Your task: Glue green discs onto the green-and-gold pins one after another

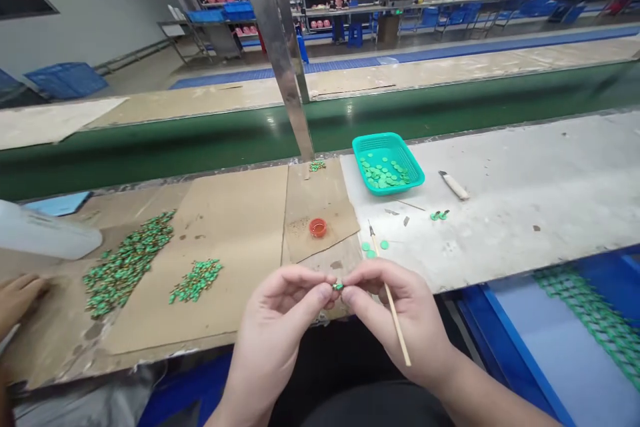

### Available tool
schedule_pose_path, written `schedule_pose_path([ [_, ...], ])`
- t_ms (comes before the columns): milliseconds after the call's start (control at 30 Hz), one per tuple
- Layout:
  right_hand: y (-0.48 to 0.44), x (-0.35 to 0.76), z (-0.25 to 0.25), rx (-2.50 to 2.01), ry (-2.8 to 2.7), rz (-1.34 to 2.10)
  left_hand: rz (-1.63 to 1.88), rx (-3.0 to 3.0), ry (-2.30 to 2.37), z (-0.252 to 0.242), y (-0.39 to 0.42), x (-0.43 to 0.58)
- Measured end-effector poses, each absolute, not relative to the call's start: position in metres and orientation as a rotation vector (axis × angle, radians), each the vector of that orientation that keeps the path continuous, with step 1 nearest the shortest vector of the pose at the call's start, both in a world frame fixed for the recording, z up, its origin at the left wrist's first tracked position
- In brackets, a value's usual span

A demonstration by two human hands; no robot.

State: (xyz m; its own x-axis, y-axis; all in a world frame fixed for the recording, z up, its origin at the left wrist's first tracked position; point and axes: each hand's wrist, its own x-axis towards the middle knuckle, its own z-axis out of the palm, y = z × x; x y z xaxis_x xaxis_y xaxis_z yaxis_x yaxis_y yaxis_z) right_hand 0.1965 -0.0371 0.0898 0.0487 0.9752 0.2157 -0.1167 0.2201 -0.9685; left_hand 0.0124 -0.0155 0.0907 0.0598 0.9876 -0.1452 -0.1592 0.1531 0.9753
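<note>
My left hand [287, 313] and my right hand [400, 307] meet at the table's front edge. Between their thumbs and fingertips they pinch a tiny green piece [339, 286], its exact kind too small to make out. A thin wooden paintbrush [395, 313] with a dark tip also rests in my right hand, slanting forward over the table. Just beyond the brush lie a few flat green discs [384, 245]. A small red cup [317, 227] with liquid in it stands on cardboard ahead of my hands.
A turquoise basket [419, 177] holds green discs. Piles of small green-and-brown pieces [133, 260] lie left, near another person's hand [20, 297] and a white container [50, 233]. A metal post [295, 107] rises behind. A wrapped knife [454, 185] lies right; a blue crate [505, 327] stands below.
</note>
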Motion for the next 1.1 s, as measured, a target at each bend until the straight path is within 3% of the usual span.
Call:
schedule_pose_path([
  [433, -0.036, 0.206, 0.086, -0.954, -1.267, 1.129, 0.899, 0.853, 1.001, 0.084, -0.016, 0.008],
  [533, -0.039, 0.206, 0.084, -0.993, -1.244, 1.133, 0.904, 0.701, 0.931, 0.086, -0.016, 0.015],
  [767, -0.039, 0.207, 0.080, -0.989, -1.484, 0.788, 0.989, 0.645, 0.925, 0.083, -0.021, 0.022],
  [1100, -0.041, 0.208, 0.076, -0.945, -1.528, 0.766, 1.098, 0.913, 0.975, 0.074, -0.022, 0.018],
])
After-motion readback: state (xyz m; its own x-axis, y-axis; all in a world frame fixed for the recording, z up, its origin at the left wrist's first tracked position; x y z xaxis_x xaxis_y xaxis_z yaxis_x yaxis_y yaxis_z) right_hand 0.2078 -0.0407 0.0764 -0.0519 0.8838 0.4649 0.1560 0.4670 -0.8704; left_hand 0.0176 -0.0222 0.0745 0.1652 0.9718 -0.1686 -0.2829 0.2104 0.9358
